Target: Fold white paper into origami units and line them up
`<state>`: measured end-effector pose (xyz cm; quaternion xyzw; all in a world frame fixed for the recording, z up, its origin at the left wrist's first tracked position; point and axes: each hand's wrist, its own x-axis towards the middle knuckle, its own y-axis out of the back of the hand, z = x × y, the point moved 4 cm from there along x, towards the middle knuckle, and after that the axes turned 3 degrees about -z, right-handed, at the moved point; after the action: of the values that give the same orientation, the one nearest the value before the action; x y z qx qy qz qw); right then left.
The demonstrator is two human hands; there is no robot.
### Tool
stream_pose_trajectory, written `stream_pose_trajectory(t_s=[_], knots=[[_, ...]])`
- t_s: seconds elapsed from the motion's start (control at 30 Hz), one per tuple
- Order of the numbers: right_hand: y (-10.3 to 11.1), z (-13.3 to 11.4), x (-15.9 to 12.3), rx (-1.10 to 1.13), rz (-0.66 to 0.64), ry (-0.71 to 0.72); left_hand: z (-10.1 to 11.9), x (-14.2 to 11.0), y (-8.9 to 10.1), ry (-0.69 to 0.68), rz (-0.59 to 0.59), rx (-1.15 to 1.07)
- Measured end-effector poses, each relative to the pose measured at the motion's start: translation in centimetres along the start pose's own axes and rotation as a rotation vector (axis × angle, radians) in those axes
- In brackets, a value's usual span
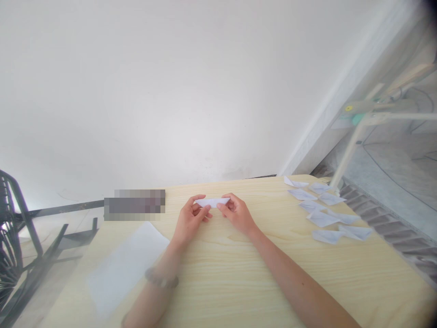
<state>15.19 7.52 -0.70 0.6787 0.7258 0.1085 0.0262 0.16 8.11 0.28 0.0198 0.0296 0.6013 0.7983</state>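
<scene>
Two bare forearms (300, 282) come closest to the camera, reaching over the wooden table (225, 273) from its near side. On the left wrist sits a dark bracelet (161, 278). Left hand (191, 216) and right hand (239, 213) are near each other, and between them they hold one folded paper (212, 202), white and narrow, with pointed ends. Each hand pinches one end of it, with the thumb on the near side and fingers behind. It is held over the far part of the table, about the middle. At the right, several white paper boats (322, 218) lie in uneven rows. At the left, a blank sheet (128, 266) lies flat, partly behind the left arm. Beyond it, something dark (134, 207) is too pixelated to recognise. Behind the table stands a white wall (184, 91).
</scene>
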Motion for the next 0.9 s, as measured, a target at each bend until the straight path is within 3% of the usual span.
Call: stream_pose_trajectory(t_s=[0.33, 0.9], knots=[[0.09, 0.15, -0.06, -0.088, 0.008, 0.014, 0.09, 0.04, 0.07, -0.023, 0.022, -0.037], [-0.04, -0.42, -0.05, 0.036, 0.012, 0.007, 0.27, -0.15, -0.21, -0.033, -0.008, -0.007]])
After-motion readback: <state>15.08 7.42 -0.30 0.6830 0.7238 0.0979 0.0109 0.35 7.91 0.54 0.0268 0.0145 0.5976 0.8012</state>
